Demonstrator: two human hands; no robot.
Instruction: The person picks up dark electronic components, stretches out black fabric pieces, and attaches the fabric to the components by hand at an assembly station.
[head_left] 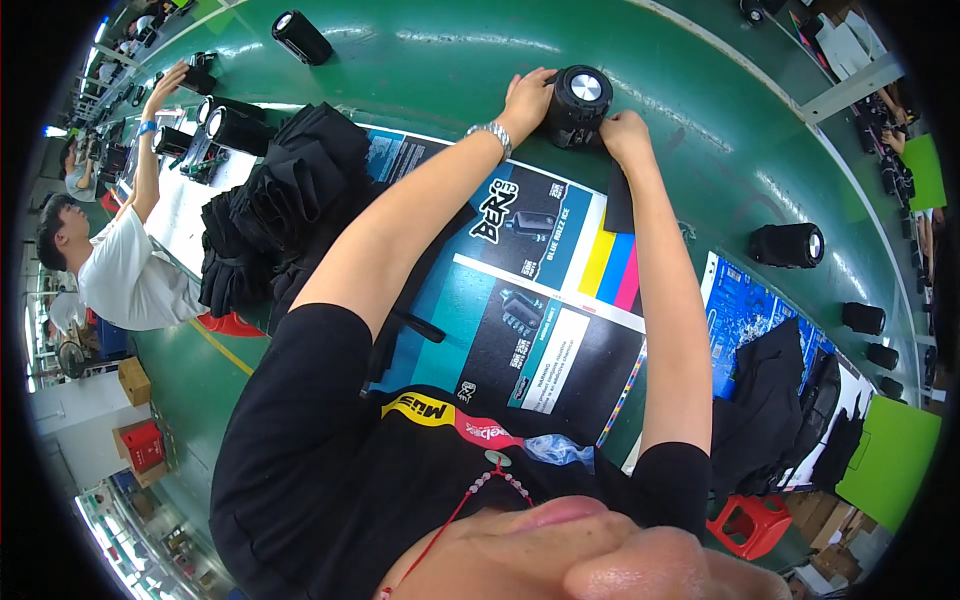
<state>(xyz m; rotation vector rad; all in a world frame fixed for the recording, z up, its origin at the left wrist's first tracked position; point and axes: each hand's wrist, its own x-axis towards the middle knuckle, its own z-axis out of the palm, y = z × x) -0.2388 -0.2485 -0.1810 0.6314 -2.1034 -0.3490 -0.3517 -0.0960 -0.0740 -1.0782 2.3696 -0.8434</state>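
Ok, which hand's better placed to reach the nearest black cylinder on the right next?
Likely the right hand: it's nearer that black cylinder; the left hand is on the left side of the silver-topped cylinder.

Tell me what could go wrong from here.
The black cylinder is between the left hand and the right hand, so uneven pressure might tip it. Its silver end is uncovered, so a stray touch might smudge it. To the right, a second cylinder lies on its side on the green surface; a bump could perhaps set it rolling.
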